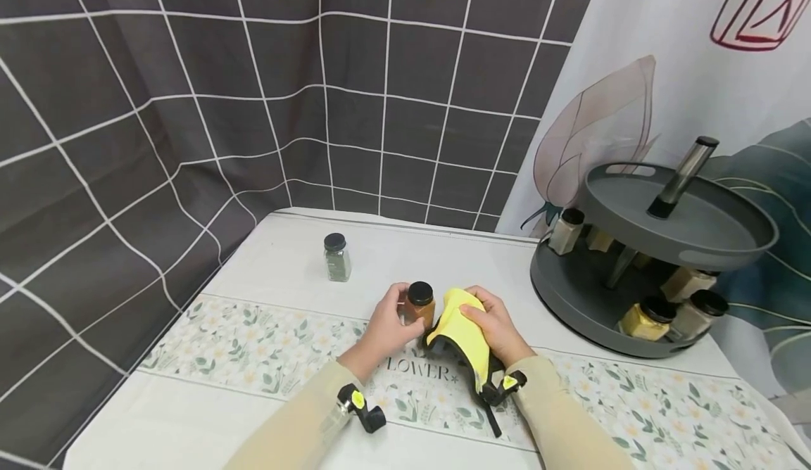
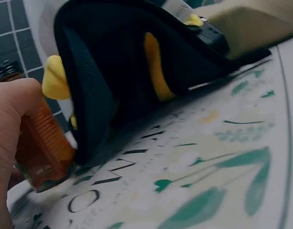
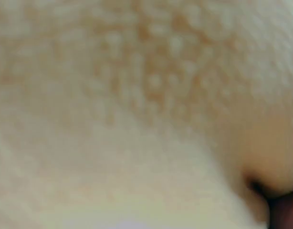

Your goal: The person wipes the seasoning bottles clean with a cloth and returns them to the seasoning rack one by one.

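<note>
My left hand [image 1: 388,326] holds a small spice jar [image 1: 419,308] of orange-brown powder by its sides, thumb and fingers around it. Its black lid faces up, and the jar [image 2: 46,148] leans in the left wrist view. Just right of it, my right hand [image 1: 497,324] grips a yellow, black-edged curved flexible piece [image 1: 461,329], thumb on top. Its hollow black underside [image 2: 122,62] shows in the left wrist view, close beside the jar. A black strip hangs from its near end. The right wrist view is only a blurred close-up.
A jar of green herbs [image 1: 338,262] with a black lid stands farther back on the white table. At the right is a dark grey two-tier round rack [image 1: 570,308] with several spice jars on its lower tier. A floral runner [image 1: 253,343] crosses the table; a dark grid curtain [image 1: 355,118] hangs behind.
</note>
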The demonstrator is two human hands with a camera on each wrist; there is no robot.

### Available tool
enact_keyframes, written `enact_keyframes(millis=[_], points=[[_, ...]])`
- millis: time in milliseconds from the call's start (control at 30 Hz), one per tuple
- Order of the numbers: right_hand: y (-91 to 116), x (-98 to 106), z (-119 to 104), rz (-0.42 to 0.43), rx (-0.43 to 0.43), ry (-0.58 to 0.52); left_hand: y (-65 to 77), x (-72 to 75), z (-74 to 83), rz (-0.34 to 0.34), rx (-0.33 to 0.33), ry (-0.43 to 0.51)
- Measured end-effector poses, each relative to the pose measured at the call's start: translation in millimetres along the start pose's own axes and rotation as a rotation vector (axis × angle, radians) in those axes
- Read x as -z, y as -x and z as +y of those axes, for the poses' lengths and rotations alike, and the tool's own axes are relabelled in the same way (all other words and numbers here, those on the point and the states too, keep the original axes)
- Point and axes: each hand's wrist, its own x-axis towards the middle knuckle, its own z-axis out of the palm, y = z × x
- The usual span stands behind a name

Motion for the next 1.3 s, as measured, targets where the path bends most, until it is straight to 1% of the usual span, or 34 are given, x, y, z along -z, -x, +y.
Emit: enact_keyframes(millis=[67, 100, 167, 200, 233, 300, 333, 400, 433, 467, 533, 567, 633, 700, 767, 800, 833, 867, 967, 1000, 1033, 1067, 1100, 1167, 1233, 1300], points=[[0, -1, 0, 0.026, 0.077, 0.160, -1.5, 2.4, -1.2, -0.040, 0.000, 0.057], [0, -1, 0, 0.040, 0.140, 0.260, -2.3, 3.2, -1.7, -0.060, -0.005, 0.090], [-1, -1, -1, 0.091, 0.285, 0.461, -3.6, 4.5, -1.5, -0.099, -0.003, 0.148], [-2, -2, -1, 0.124, 0.374, 0.546, -3.8, 5.0, -1.1, -0.117, -0.002, 0.176], [-3, -2, -2, 0.160, 0.457, 0.603, -3.7, 5.7, 0.1, -0.133, 0.004, 0.195], [-6, -3, -3, 0.214, 0.594, 0.645, -2.4, 8.7, 5.9, -0.156, 0.007, 0.216], [-7, -4, -4, 0.225, 0.637, 0.641, -1.2, 10.8, 10.1, -0.163, 0.009, 0.215], [-9, -7, -5, 0.217, 0.700, 0.631, 1.3, 15.3, 18.9, -0.172, 0.011, 0.212], [-9, -9, -5, 0.193, 0.709, 0.636, 2.4, 17.6, 23.2, -0.176, 0.011, 0.208], [-9, -12, -6, 0.161, 0.700, 0.642, 3.4, 19.7, 27.2, -0.177, 0.006, 0.206], [-8, -16, -7, 0.084, 0.640, 0.672, 4.3, 22.0, 31.5, -0.179, 0.004, 0.206], [-7, -17, -8, 0.047, 0.600, 0.691, 4.4, 22.7, 32.3, -0.183, 0.005, 0.211], [-4, -19, -9, -0.020, 0.494, 0.765, 4.4, 23.5, 33.0, -0.190, -0.003, 0.226], [-3, -20, -9, -0.067, 0.387, 0.842, 4.2, 23.8, 32.7, -0.199, -0.011, 0.239], [-2, -20, -9, -0.095, 0.328, 0.909, 3.9, 23.9, 31.5, -0.209, -0.023, 0.249], [-2, -19, -9, -0.097, 0.318, 0.937, 3.6, 23.4, 30.3, -0.211, -0.031, 0.249], [-2, -19, -8, -0.080, 0.326, 0.939, 3.4, 23.3, 29.8, -0.212, -0.037, 0.249], [-2, -18, -9, -0.048, 0.353, 0.916, 3.2, 23.3, 29.4, -0.213, -0.040, 0.245], [-2, -17, -8, 0.074, 0.501, 0.805, 3.0, 23.3, 29.1, -0.214, -0.037, 0.236], [-2, -17, -7, 0.098, 0.541, 0.768, 3.0, 23.3, 29.1, -0.213, -0.032, 0.235], [-2, -17, -7, 0.105, 0.565, 0.735, 3.4, 23.6, 29.8, -0.215, -0.025, 0.233], [-2, -18, -7, 0.100, 0.570, 0.714, 3.5, 23.7, 29.8, -0.216, -0.023, 0.231], [-2, -18, -7, 0.085, 0.555, 0.707, 3.7, 23.6, 29.7, -0.218, -0.021, 0.230], [-1, -19, -6, 0.032, 0.462, 0.738, 3.8, 23.6, 29.6, -0.221, -0.025, 0.227], [-1, -20, -6, -0.024, 0.340, 0.796, 3.9, 23.7, 29.6, -0.221, -0.038, 0.222], [-1, -22, -7, -0.058, 0.244, 0.867, 3.8, 23.9, 29.1, -0.222, -0.048, 0.215]])
